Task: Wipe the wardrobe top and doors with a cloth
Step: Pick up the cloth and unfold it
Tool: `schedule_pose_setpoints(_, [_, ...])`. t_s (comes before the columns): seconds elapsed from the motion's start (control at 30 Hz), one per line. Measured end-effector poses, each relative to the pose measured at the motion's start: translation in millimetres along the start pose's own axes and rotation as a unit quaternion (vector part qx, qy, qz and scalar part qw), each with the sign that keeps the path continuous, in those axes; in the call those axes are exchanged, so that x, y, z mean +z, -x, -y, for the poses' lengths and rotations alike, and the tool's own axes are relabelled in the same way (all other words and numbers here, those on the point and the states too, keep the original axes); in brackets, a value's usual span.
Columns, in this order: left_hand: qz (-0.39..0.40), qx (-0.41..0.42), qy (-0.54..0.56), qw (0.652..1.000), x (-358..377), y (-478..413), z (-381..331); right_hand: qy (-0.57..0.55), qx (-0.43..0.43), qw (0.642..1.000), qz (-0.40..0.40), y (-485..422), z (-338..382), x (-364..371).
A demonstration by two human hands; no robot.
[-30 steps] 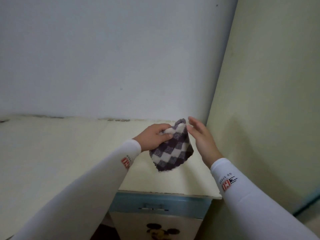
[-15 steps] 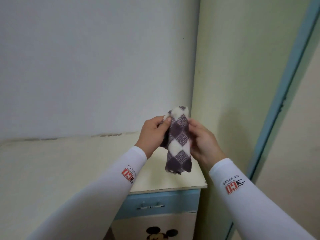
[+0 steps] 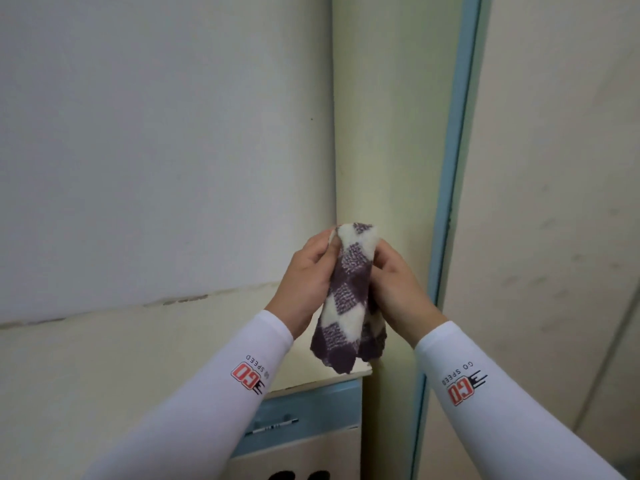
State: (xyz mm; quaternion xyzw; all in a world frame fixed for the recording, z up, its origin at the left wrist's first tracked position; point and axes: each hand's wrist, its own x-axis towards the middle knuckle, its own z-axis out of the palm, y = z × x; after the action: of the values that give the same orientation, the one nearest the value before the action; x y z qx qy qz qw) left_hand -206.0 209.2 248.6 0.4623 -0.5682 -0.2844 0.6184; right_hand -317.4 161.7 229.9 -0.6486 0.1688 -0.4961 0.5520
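Observation:
A purple-and-white checked cloth (image 3: 348, 296) hangs folded in the air between both hands. My left hand (image 3: 304, 275) grips its upper left edge, thumb pressed on the top. From the right, my right hand (image 3: 398, 289) holds the cloth with its fingers curled behind it. Below the cloth lies the cream top of the low wardrobe unit (image 3: 104, 358), near its right front corner. The tall cream wardrobe side panel (image 3: 381, 133) rises just behind the hands, and beyond its blue edge strip (image 3: 453, 168) is a pale door face (image 3: 554, 202).
A white wall (image 3: 156, 133) stands behind the low top. Under the top's front edge is a blue drawer front (image 3: 311, 407) with a slim metal handle (image 3: 273, 426), and a cartoon print shows on the panel below.
My left hand alone held the cloth at first; my right hand closed on it. The cloth went from spread to a narrow fold. The view swung right toward the tall door.

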Motion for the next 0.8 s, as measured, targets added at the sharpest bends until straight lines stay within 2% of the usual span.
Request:
schedule_pose_setpoints(0.07, [-0.025,-0.014,-0.103,0.994,26,-4,-4,0.007,-0.06,0.998,0.009,10,14,8])
schedule_pose_setpoints(0.1, [-0.007,-0.023,-0.117,0.993,36,0,-6,0.059,-0.089,0.994,0.008,13,23,11])
schedule_pose_setpoints(0.13, [-0.005,-0.021,-0.107,0.994,43,-1,-5,0.055,-0.107,0.993,-0.011,13,29,10])
schedule_pose_setpoints(0.17, [-0.037,0.003,-0.101,0.994,46,-1,-12,0.075,-0.118,0.99,-0.032,12,34,2])
schedule_pose_setpoints(0.23, [-0.093,0.063,-0.088,0.99,56,-2,-29,0.031,-0.11,0.992,-0.062,7,41,-27])
schedule_pose_setpoints(0.33, [-0.091,0.1,-0.026,0.99,74,3,-47,0.056,-0.141,0.985,-0.085,11,52,-72])
schedule_pose_setpoints(0.47, [-0.131,0.094,0.0,0.987,133,-16,-57,0.092,-0.168,0.979,-0.063,14,78,-139])
schedule_pose_setpoints(0.57, [-0.143,0.11,-0.022,0.983,160,-23,-64,0.139,-0.163,0.976,-0.048,13,97,-207])
schedule_pose_setpoints(0.7, [-0.149,0.099,-0.142,0.974,185,-28,-70,0.14,-0.143,0.98,0.02,10,123,-288])
schedule_pose_setpoints(0.8, [-0.129,0.063,-0.23,0.963,200,-32,-74,0.2,-0.145,0.967,0.067,6,139,-338])
